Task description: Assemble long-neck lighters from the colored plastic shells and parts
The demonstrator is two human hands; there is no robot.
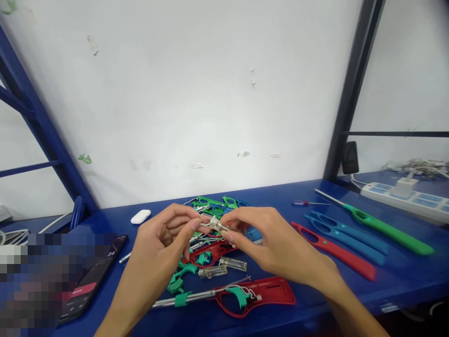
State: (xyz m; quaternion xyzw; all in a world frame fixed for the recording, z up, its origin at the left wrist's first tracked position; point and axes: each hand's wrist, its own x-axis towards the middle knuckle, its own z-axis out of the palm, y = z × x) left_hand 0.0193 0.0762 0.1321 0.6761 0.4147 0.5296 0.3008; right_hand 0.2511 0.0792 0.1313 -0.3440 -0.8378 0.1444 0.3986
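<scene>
Both hands meet above the middle of the blue table, around a small clear part with a metal piece [216, 224]. My left hand [164, 241] pinches its left side between thumb and fingertips. From the right, my right hand [268, 238] has thumb and index finger closed on its other end. Below the hands lie two clear cylinders [213, 271] and a red half-shell [273, 291] with a metal tube, white wires and a green trigger [240, 296]. Behind and under the hands is a pile of green, blue and red lighter parts [213, 206], partly hidden.
Red [347, 257] and blue shells [358, 241], a green lighter [396, 229] and a screwdriver [308, 203] lie right. A power strip [414, 200] stands beyond. Left are a white case [141, 216] and a phone [94, 276]. A frame post [347, 98] rises at the right.
</scene>
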